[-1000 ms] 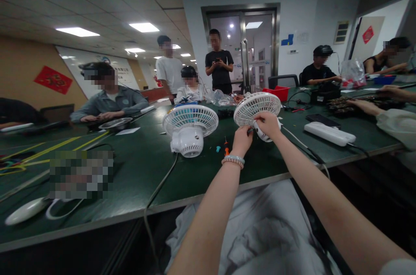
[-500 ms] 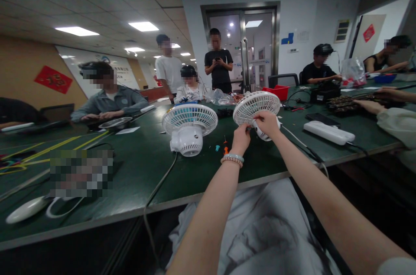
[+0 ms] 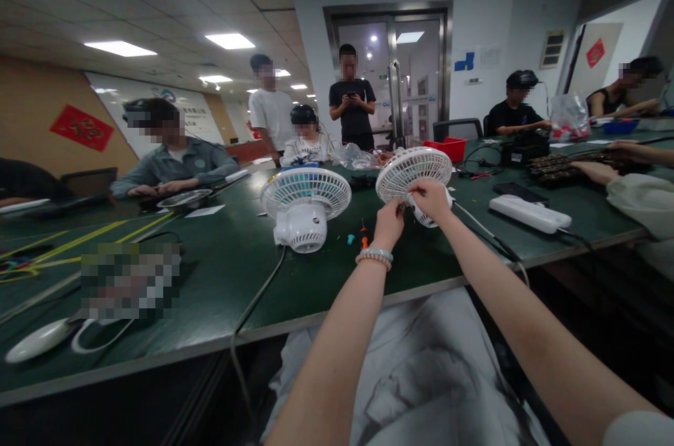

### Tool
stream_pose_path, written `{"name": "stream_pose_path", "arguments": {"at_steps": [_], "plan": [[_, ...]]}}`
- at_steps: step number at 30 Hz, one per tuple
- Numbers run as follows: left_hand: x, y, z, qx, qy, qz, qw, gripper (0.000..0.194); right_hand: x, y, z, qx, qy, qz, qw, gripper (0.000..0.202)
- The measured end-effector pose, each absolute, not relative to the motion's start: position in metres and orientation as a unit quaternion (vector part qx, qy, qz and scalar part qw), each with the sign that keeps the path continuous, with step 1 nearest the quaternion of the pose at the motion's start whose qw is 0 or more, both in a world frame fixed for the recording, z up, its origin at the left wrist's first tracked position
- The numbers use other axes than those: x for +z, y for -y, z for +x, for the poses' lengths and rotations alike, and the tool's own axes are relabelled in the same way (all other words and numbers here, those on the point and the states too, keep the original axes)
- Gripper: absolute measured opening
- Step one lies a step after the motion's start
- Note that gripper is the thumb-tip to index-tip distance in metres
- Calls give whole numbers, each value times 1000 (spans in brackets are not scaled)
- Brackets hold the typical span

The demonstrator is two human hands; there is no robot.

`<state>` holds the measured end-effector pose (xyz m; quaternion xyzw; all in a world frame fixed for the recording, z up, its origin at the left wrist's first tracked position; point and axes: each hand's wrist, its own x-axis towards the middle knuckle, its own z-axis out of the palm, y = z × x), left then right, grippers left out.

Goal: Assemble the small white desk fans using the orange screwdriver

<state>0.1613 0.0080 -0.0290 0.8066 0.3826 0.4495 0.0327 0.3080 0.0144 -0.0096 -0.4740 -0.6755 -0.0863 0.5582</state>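
Note:
Both hands are at the right-hand white fan [image 3: 409, 168], which lies tilted with its grille up and its motor housing toward me. My left hand [image 3: 390, 221] has its fingers closed at the lower edge of the grille. My right hand [image 3: 430, 200] is closed beside it, between grille and housing; what its fingertips pinch is too small to tell. A second white fan [image 3: 308, 204] rests to the left, untouched, its cable running over the table edge. Between the fans lie an orange screwdriver [image 3: 364, 239] and a small teal piece [image 3: 350, 239].
On the green table [image 3: 210, 305] are a white power strip [image 3: 529, 214] at right, a dark phone [image 3: 520, 192] behind it and a red bin [image 3: 447, 149]. Several people sit or stand around. Another person's hands [image 3: 597, 171] hold dark parts at far right.
The whole view has shifted slightly. Both hands keep almost the same place at the right-hand fan, and neither fan has visibly moved on the table.

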Motion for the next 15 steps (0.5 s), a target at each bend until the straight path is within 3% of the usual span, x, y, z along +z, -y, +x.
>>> {"name": "stream_pose_path", "arguments": {"at_steps": [15], "plan": [[-29,-9,161,405,-393,825,15,31,-7,-13,306,-71,677,-483,551,22]]}}
